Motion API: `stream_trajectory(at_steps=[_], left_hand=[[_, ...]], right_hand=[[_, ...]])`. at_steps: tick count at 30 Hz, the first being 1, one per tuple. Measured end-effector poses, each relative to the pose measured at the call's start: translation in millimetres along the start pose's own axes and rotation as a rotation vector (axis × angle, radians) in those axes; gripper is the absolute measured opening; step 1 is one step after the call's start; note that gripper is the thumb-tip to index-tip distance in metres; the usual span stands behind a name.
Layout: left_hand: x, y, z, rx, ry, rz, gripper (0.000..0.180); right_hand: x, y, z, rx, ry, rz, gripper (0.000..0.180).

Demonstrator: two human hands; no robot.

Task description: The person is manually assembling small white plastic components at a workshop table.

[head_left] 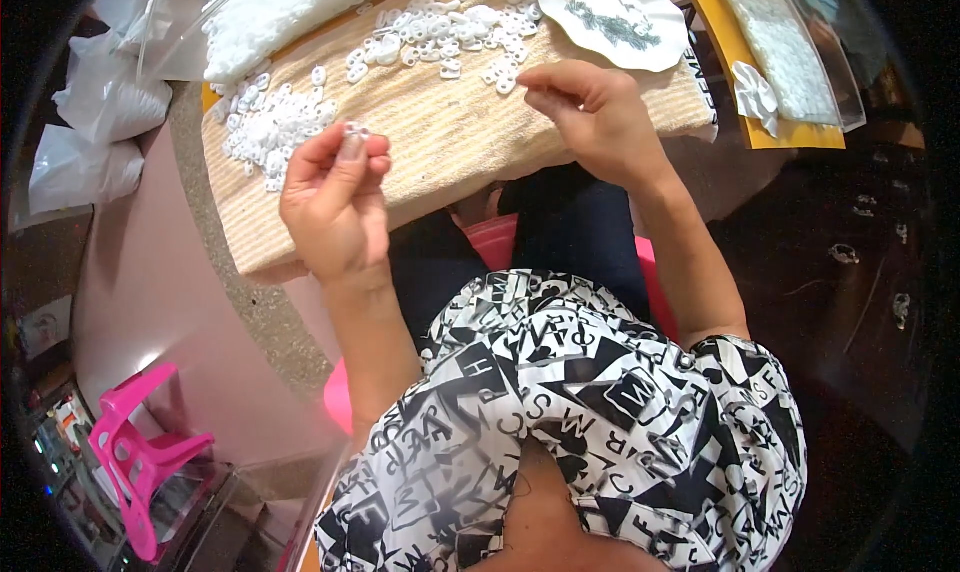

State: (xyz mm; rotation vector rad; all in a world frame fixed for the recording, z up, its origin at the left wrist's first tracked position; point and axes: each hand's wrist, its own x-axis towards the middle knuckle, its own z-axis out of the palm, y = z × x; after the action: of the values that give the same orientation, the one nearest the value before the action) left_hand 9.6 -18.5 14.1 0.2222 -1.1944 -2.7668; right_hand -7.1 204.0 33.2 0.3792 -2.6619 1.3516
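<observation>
and the left hand (335,200) pinches a white piece (357,129) upper left of centre, the right hand (608,122) curls beside the upper-centre pile (440,34), gripping what i can't tell, where light, steady fingertips should serve best

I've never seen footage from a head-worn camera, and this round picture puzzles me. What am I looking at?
There is no machine here, just a person's two bare hands. The only picture comes from a wide fisheye camera on the person's head, looking down; that lens bends straight edges near the rim.

On a striped cloth lie loose small white plastic pieces. Beyond them is a bag of white pieces, and at the far right a wavy-rimmed white plate with small dark bits.

The left hand pinches one small white piece. The right hand is beside the loose pieces; whether it holds anything is unclear.
</observation>
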Motion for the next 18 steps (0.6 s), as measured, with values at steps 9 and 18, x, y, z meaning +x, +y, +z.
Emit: stream_trajectory(at_steps=[9, 18], left_hand=[[4, 14, -6, -0.024, 0.022, 0.023, 0.015], [5, 7, -6, 0.011, -0.013, -0.028, 0.014]], right_hand=[[27, -4, 40, -0.432, -0.025, -0.351, 0.007], [65, 13, 27, -0.587, -0.058, -0.310, 0.013]])
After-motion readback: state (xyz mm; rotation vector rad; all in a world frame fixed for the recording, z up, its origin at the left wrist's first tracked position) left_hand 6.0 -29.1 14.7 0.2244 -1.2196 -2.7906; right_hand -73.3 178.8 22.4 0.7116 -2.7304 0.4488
